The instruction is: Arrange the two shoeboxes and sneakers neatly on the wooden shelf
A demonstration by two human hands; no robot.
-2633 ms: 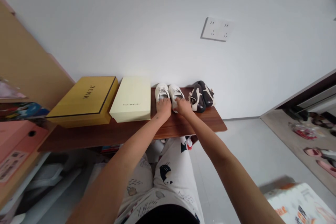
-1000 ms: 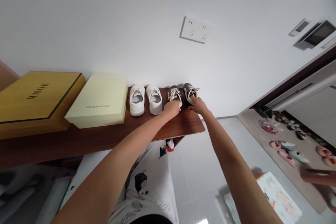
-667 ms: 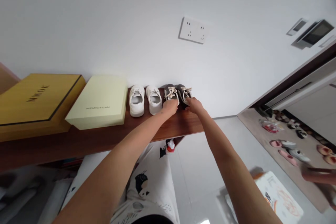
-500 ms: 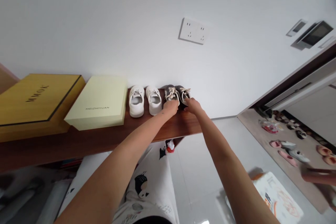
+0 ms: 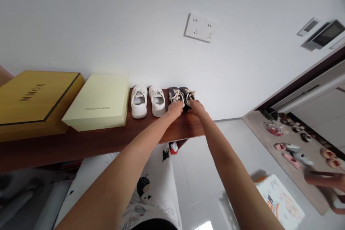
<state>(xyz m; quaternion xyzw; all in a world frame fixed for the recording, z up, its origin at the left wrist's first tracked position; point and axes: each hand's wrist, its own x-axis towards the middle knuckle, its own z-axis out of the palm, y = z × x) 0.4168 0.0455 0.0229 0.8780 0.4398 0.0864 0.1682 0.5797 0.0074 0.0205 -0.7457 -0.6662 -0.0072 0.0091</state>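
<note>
Two dark sneakers with cream laces stand side by side at the right end of a brown wooden shelf top (image 5: 151, 129), toes to the wall. My left hand (image 5: 175, 108) is closed on the heel of the left dark sneaker (image 5: 175, 94). The heel of the right dark sneaker (image 5: 186, 92) is gripped by my right hand (image 5: 197, 107). My fingers partly hide both heels. Left of them stands a pair of white sneakers, the nearer one (image 5: 157, 106) a little apart from the farther one (image 5: 139, 109).
A pale yellow box (image 5: 99, 100) and a larger mustard box (image 5: 40, 97) lie on the shelf's left part. A socket plate (image 5: 201, 27) is on the wall. Several shoes lie on a mat (image 5: 265, 133) at the right, and a printed white package (image 5: 280, 201) is on the floor.
The view has shifted slightly. Both hands stay at the dark sneakers' heels, and the sneakers keep nearly the same place on the shelf.
</note>
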